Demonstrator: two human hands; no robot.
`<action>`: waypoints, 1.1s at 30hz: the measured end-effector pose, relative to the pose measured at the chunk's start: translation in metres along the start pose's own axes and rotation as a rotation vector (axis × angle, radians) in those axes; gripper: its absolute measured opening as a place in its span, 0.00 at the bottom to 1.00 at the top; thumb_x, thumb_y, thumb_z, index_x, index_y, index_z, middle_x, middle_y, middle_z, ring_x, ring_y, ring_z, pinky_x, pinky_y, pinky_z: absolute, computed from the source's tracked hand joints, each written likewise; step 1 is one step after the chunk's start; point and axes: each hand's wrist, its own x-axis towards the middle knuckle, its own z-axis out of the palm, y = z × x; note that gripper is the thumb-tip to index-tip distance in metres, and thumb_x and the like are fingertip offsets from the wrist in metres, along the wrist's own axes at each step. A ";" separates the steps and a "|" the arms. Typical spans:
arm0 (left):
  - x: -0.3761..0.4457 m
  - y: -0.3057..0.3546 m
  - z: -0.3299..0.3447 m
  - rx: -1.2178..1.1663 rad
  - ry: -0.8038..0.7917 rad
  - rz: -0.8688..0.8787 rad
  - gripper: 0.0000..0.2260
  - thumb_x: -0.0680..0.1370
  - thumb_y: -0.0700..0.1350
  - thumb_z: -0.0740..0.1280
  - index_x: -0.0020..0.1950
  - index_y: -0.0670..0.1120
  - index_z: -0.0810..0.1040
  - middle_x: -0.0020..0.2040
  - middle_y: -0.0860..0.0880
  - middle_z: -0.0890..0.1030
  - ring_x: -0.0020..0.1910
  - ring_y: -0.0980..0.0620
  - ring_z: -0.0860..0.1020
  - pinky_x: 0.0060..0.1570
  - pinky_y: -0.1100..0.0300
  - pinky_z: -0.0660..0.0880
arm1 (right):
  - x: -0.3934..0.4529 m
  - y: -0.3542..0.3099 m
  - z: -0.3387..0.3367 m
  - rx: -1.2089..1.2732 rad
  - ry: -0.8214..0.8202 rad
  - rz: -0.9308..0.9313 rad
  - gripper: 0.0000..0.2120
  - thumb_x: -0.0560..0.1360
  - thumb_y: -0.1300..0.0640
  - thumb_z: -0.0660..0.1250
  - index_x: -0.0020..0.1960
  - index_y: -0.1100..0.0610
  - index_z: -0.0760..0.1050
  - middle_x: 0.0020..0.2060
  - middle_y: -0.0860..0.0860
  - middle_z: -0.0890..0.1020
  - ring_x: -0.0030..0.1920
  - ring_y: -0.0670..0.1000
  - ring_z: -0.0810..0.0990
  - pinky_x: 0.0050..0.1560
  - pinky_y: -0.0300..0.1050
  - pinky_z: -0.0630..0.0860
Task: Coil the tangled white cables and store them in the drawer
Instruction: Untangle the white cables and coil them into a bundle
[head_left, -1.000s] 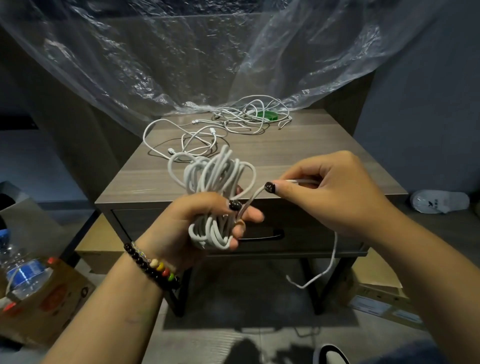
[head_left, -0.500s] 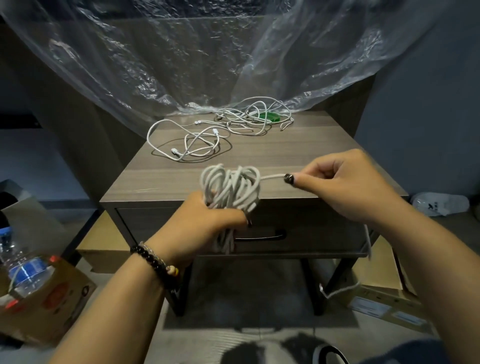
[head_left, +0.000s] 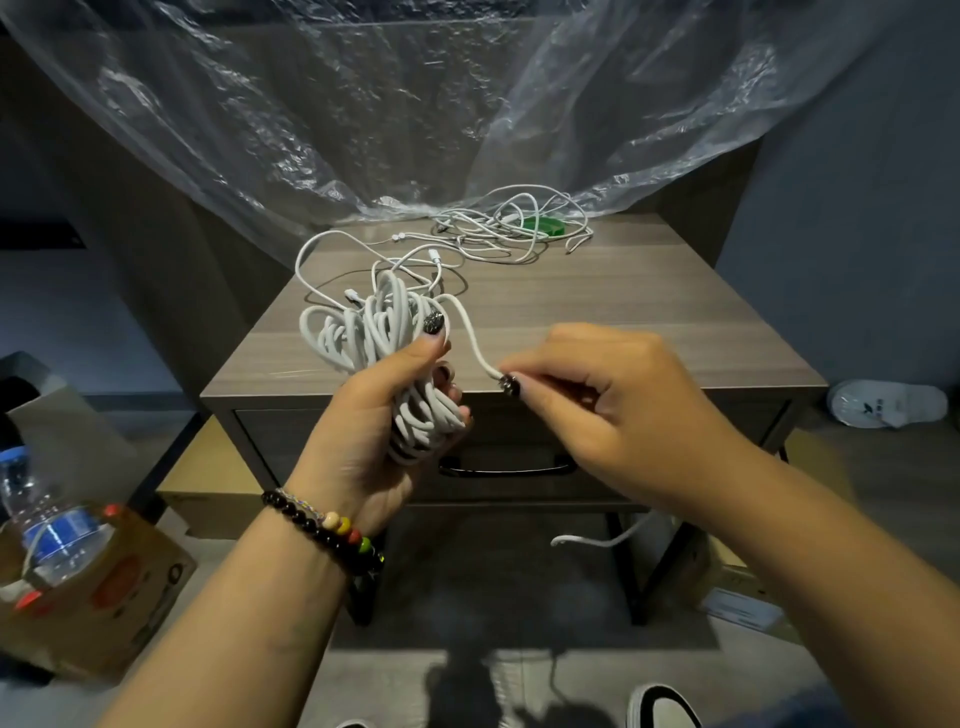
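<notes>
My left hand (head_left: 374, 415) grips a thick bundle of coiled white cable (head_left: 363, 332) in front of the nightstand, thumb pressed on its top. My right hand (head_left: 597, 395) pinches the free strand (head_left: 472, 338) that leaves the bundle; its loose tail (head_left: 597, 540) hangs below my wrist. Two more tangles of thin white cable lie on the wooden top (head_left: 649, 312): one at the left middle (head_left: 415, 260), one at the back (head_left: 509, 228). The drawer (head_left: 649, 467) under the top is closed, with a black handle (head_left: 506, 470).
A green object (head_left: 543, 226) sits under the back tangle. Clear plastic sheeting (head_left: 415, 104) hangs behind the nightstand. A cardboard box (head_left: 98, 587) holding a water bottle (head_left: 47, 530) stands on the floor at left. More boxes (head_left: 737, 597) sit at the right.
My left hand has turned palm up with the bundle and lifted it. My right hand has dropped lower, bringing the strand down beside the bundle.
</notes>
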 end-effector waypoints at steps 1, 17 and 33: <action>0.000 -0.001 0.001 0.005 -0.009 0.009 0.12 0.66 0.46 0.71 0.47 0.45 0.77 0.35 0.49 0.74 0.31 0.54 0.74 0.33 0.62 0.76 | -0.001 -0.001 0.002 -0.028 -0.005 -0.035 0.10 0.77 0.55 0.64 0.53 0.55 0.83 0.38 0.41 0.76 0.38 0.41 0.75 0.39 0.39 0.73; 0.003 -0.008 0.007 -0.131 0.132 0.157 0.06 0.73 0.35 0.60 0.45 0.42 0.76 0.32 0.47 0.74 0.30 0.54 0.74 0.29 0.65 0.74 | -0.005 -0.025 0.016 0.050 -0.083 0.001 0.13 0.77 0.56 0.60 0.55 0.55 0.82 0.37 0.41 0.73 0.36 0.41 0.72 0.38 0.34 0.68; 0.009 0.025 -0.028 -0.468 0.267 0.137 0.09 0.74 0.46 0.61 0.40 0.43 0.78 0.32 0.54 0.77 0.28 0.59 0.77 0.31 0.64 0.76 | -0.006 -0.008 0.012 0.718 -0.563 0.564 0.09 0.78 0.57 0.65 0.51 0.53 0.85 0.28 0.47 0.72 0.28 0.44 0.67 0.29 0.35 0.64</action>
